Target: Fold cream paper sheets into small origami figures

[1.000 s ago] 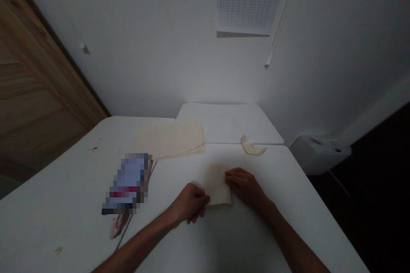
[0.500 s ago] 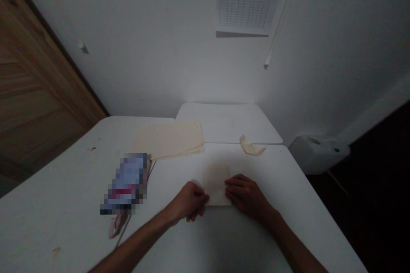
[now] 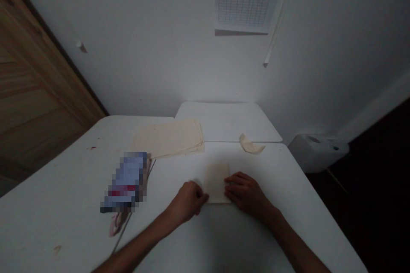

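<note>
A small cream rectangle of folded cloth (image 3: 215,181) lies flat on the white table (image 3: 179,247) between my hands. My left hand (image 3: 189,199) is closed, its thumb and forefinger pinching the cloth's lower left edge; the other fingers are curled underneath and mostly hidden. Across the cloth, my right hand (image 3: 245,192) is open, with fingers stretched out and their tips resting on the right edge. Beyond, to the left, lies a stack of larger cream cloth sheets (image 3: 173,136). A loose curled cream scrap (image 3: 251,146) sits past my right hand.
A pixelated blue item (image 3: 126,181) lies left of my left forearm, with a pink strap or loop (image 3: 115,223) below it. A seam runs between the table sections. The wall behind carries a printed chart (image 3: 245,2). A white container (image 3: 317,151) stands off the table's right side.
The lower fingers of my left hand have curled in and upward. My right hand stays at the cloth's right edge, and the cloth has hardly moved.
</note>
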`<state>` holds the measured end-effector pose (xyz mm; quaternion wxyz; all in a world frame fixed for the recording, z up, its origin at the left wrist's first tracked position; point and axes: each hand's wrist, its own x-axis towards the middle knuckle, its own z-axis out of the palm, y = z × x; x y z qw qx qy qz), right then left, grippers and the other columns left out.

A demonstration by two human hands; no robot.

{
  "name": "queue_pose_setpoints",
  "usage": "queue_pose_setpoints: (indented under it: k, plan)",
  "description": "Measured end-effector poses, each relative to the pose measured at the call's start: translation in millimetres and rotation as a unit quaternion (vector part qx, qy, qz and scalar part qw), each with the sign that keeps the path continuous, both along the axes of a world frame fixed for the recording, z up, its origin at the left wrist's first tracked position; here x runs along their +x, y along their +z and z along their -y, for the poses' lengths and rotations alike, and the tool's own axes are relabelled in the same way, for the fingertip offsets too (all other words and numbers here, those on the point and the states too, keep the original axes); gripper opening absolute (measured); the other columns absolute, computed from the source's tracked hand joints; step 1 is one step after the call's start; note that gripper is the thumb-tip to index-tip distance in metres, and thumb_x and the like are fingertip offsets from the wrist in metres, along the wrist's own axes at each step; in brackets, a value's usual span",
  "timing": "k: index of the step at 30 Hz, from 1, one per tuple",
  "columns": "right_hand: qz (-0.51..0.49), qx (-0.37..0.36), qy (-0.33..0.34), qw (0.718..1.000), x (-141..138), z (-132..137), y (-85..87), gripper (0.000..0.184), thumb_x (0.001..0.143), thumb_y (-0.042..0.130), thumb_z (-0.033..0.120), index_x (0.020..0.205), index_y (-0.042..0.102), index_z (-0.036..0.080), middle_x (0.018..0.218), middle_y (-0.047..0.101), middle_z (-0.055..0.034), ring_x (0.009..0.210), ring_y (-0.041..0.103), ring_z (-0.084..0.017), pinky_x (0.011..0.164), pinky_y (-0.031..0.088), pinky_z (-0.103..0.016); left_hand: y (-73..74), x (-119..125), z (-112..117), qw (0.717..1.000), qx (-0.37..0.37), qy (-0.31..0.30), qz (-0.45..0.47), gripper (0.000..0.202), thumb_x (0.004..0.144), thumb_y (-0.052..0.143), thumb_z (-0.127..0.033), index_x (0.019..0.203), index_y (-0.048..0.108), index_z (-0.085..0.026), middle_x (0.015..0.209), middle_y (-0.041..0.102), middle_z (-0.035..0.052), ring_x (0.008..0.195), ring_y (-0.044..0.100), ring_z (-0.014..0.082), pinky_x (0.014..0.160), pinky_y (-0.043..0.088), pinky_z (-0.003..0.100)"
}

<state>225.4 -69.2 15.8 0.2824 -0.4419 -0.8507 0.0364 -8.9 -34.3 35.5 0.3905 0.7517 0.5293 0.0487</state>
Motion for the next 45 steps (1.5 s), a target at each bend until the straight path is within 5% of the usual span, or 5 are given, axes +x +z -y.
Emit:
queue_pose_setpoints:
  k: [5,10,29,37,45]
  plan:
    - [-0.016,-0.003,-0.002,1.0,0.2,1.8,0.2,0.009,0.086,0.061,0.022,0.088,0.071,0.024,0.104,0.07,-0.0047,0.095,0.061,-0.019,0.085,0.051,-0.035,-0.7,-5.4,2.8,0.987,0.161,-0.008,-0.02,0.013,0.078,0.061,-0.028,0.077,0.068,-0.017,0.071,0.066,0.0038,0.067,0.062,0.0182,0.066,0.047,0.028]
    - [-0.003,-0.017,-0.003,1.0,-0.5,5.4,2.5,0.02,0.089,0.055,0.017,0.102,0.069,0.024,0.113,0.068,-0.0046,0.103,0.059,-0.021,0.091,0.048,-0.039,-10.3,-16.5,2.7,0.921,0.306,-0.196,0.14,0.026,0.088,0.047,-0.013,0.1,0.069,-0.021,0.127,0.057,0.0102,0.119,0.05,0.0232,0.099,0.041,0.039]
    - [-0.032,-0.025,-0.087,0.995,-5.3,31.3,2.5,0.034,0.077,0.064,0.028,0.111,0.061,0.022,0.112,0.063,-0.0102,0.103,0.056,-0.026,0.089,0.047,-0.043,0.3,-21.2,0.3,0.915,0.275,-0.239,0.172,0.025,0.082,0.06,-0.02,0.106,0.067,-0.019,0.128,0.057,0.0116,0.122,0.047,0.0264,0.102,0.04,0.045]
    - [0.038,0.03,-0.149,0.988,-12.5,43.3,-6.4,0.011,0.086,0.052,0.018,0.081,0.062,0.021,0.078,0.061,-0.0052,0.073,0.057,-0.018,0.068,0.045,-0.029,-8.2,-13.0,5.4,0.908,0.327,-0.226,0.132,0.02,0.086,0.053,-0.017,0.098,0.067,-0.02,0.122,0.06,0.0098,0.117,0.048,0.0259,0.099,0.042,0.044]
    - [0.144,0.011,-0.114,0.983,-14.0,54.9,-9.7,0.028,0.084,0.056,0.021,0.111,0.062,0.022,0.068,0.065,-0.0019,0.057,0.059,-0.015,0.053,0.037,-0.027,-9.9,-12.3,6.6,0.901,0.35,-0.216,0.136,0.02,0.086,0.051,-0.017,0.097,0.068,-0.02,0.121,0.061,0.0099,0.117,0.049,0.0264,0.097,0.043,0.045]
